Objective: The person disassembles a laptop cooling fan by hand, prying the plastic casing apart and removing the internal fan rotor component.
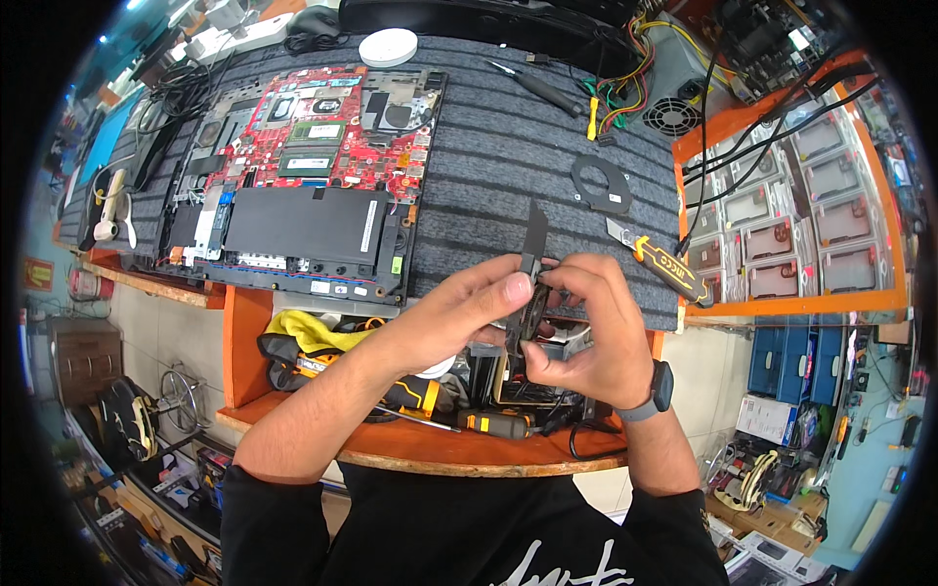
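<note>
Between my two hands, over the mat's front edge, is a thin dark flat part [534,239] seen nearly edge-on, with a black strip standing up at its top. My left hand [459,311] pinches it, the thumb pressed on its near side. My right hand [604,332] curls around the other side, index fingertip and thumb against it. Its exact kind is hard to make out, as fingers cover much of it. Beyond my right hand lies a flat black cover with a round opening [601,203]. Close to that is a yellow-and-black utility knife [669,271].
An opened laptop base [308,225] with a red circuit board fills the mat's left half. A screwdriver [535,86], a power supply [674,107] and a white round lid [388,47] lie behind. Clear boxes [772,239] stand right. Tools crowd the shelf [479,459] below.
</note>
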Demonstrator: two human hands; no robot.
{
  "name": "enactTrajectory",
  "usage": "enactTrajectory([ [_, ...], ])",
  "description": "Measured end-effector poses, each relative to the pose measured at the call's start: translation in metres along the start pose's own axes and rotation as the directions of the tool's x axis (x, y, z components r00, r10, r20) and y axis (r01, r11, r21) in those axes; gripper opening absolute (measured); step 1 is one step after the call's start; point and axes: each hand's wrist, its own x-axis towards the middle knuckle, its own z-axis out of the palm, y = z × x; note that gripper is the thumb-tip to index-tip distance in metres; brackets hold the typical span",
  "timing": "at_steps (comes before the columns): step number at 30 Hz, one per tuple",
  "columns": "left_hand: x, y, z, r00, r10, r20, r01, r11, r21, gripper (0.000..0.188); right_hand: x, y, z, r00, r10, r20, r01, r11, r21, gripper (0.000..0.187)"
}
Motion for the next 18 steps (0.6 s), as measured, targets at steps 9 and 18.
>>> enactTrajectory([
  [9,0.0,0.005,0.0,1.0,0.022,-0.011,-0.021,0.998,0.066,0.071,0.001,-0.003,-0.005,1.0,-0.018,0.019,0.018,1.0,-0.017,0.062],
  [18,0.002,0.009,0.001,0.996,-0.007,-0.092,0.013,0.998,0.067,0.091,-0.005,0.018,-0.004,0.979,0.183,-0.091,-0.148,0.942,0.302,0.056],
])
